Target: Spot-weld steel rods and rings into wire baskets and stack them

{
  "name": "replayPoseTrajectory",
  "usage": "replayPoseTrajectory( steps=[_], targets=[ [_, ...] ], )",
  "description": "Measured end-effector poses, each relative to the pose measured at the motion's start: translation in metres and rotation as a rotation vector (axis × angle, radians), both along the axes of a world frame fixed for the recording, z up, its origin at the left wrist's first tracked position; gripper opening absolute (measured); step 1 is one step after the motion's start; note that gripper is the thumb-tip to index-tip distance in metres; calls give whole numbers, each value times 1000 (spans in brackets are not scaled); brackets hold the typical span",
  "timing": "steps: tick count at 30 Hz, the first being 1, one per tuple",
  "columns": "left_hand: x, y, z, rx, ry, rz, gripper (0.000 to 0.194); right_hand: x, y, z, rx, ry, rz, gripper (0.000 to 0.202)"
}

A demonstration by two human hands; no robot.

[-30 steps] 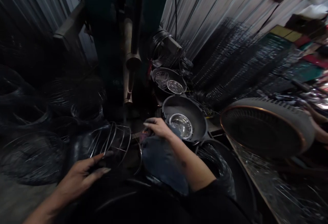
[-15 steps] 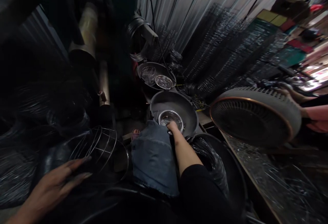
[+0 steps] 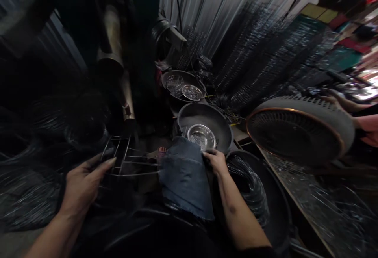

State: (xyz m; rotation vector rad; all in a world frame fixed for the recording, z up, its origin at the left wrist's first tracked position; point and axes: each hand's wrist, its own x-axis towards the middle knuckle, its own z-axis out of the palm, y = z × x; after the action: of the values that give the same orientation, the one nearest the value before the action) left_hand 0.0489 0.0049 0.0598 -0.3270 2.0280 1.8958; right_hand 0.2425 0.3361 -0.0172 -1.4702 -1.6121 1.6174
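My left hand (image 3: pixel 84 177) grips a wire frame (image 3: pixel 125 161) of thin metal rods between thumb and fingers, at the left of the view. The frame extends right towards the blue-grey cloth (image 3: pixel 186 175) over my lap. My right hand (image 3: pixel 215 159) is closed in a pinch just below the small metal bowl (image 3: pixel 202 136); whatever its fingertips hold is too small to make out. Small shiny pieces lie in the bowl, which rests inside a wide grey basin (image 3: pixel 218 126).
A second basin (image 3: pixel 168 78) behind holds wire pieces and another dish. A coil of wire (image 3: pixel 251 183) lies right of my arm. The large round fan (image 3: pixel 298 132) stands at right, near another person's arm (image 3: pixel 364 124). Stacked wire racks (image 3: pixel 251 45) lean by the metal wall.
My right hand has come out of the bowl towards me. My left hand has moved right and up, now gripping the wire frame, which has turned. The view has shifted slightly.
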Motion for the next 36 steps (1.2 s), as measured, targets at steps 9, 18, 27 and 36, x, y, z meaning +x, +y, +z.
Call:
replayPoseTrajectory(
  steps=[9, 18, 27, 36],
  targets=[
    [9, -11, 4, 184, -19, 181, 55, -37, -54, 52, -192, 219, 207, 30],
    [8, -15, -2, 340, -15, 292, 50, -144, -168, 77, -581, 462, 432, 32],
    [-3, -12, -7, 358, -31, 324, 55, -154, -172, 75, -626, 508, 367, 20],
    [-4, -10, -2, 331, 5, 307, 51, -170, -184, 79, -673, 625, 305, 21]
  ],
)
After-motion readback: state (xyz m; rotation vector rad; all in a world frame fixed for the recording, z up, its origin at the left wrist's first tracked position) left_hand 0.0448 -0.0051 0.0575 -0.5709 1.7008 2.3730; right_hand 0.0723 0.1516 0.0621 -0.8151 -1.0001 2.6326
